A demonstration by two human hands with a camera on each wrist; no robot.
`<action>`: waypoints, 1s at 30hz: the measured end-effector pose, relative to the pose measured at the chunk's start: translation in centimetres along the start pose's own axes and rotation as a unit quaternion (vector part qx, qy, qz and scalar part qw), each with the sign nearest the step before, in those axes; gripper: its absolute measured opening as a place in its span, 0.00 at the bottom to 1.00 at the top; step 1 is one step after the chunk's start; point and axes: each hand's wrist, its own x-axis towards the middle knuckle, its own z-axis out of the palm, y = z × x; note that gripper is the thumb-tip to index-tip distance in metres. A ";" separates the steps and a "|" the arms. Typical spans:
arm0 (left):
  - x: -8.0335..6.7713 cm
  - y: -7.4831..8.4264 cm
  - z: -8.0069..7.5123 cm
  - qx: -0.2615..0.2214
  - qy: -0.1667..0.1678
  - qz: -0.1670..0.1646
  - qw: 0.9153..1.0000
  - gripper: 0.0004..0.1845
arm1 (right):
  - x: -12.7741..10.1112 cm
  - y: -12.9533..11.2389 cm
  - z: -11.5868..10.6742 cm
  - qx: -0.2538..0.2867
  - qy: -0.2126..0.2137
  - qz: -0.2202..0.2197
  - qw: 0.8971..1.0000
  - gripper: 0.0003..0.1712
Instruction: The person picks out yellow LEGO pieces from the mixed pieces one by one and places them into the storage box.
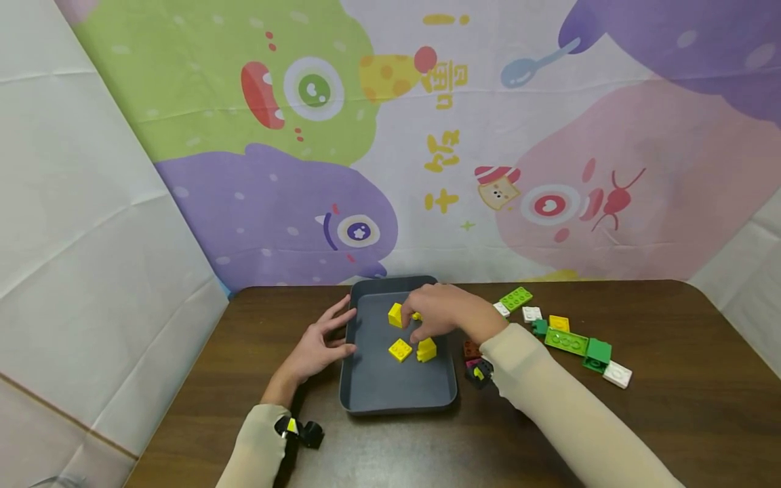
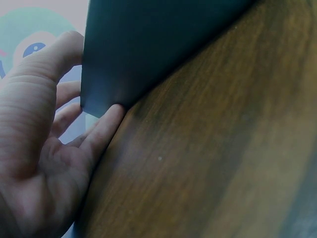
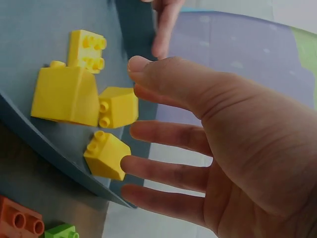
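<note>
- A brown wood-grain counter [image 1: 671, 379] stands before a cloth backdrop [image 1: 390, 135] printed with green, purple and pink cartoon monsters.
- A dark grey tray [image 1: 378, 386] lies on the counter near the middle, just in front of the backdrop.
- The left hand [image 1: 317, 349] rests on the counter at the tray's left wall, fingers straight and spread, fingertips touching the wall; the left wrist view shows a fingertip [image 2: 111, 116] pressed against the tray's lower corner [image 2: 148, 49]. It holds nothing.
- The right hand [image 1: 442, 312] hovers over the tray's far right part, above the yellow bricks. In the right wrist view its fingers [image 3: 163, 134] are extended and slightly apart, palm open, gripping nothing.
- Four yellow bricks lie inside the tray: a flat square one [image 1: 400, 350] near the middle, a small sloped one [image 1: 426, 350] just right of it, a larger sloped one [image 1: 396, 314] further back, and a fourth [image 1: 417, 316] mostly hidden under the right hand.
- The right wrist view shows the same pieces close: the big sloped brick [image 3: 64, 96], the flat studded one [image 3: 86, 48] touching its upper edge, and two small ones [image 3: 118, 107] [image 3: 106, 155] beside the fingertips.
- Loose bricks lie on the counter right of the tray: a light green plate [image 1: 516, 298], white pieces [image 1: 531, 314], a yellow brick [image 1: 558, 323], a long green piece [image 1: 566, 341], a dark green block [image 1: 598, 354], a white brick [image 1: 617, 374] and a red-brown one [image 1: 471, 349].
</note>
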 end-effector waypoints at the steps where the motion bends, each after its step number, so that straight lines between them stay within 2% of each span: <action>1: 0.0 0.0 0.0 0.000 0.000 0.000 1.000 0.41 | -0.1 0.1 0.0 0.004 0.003 0.001 1.000 0.18; 9: 0.0 0.0 0.0 -0.004 0.002 0.000 1.000 0.41 | -1.0 1.2 -0.2 0.017 0.015 0.004 1.000 0.18; 21: 0.0 -0.1 0.1 0.002 0.004 -0.002 1.000 0.41 | -2.2 2.5 0.3 0.001 0.042 0.012 0.999 0.18; 30: 0.0 0.0 0.0 0.001 -0.001 -0.003 1.000 0.40 | -3.6 2.6 -0.1 -0.030 0.043 0.034 0.998 0.19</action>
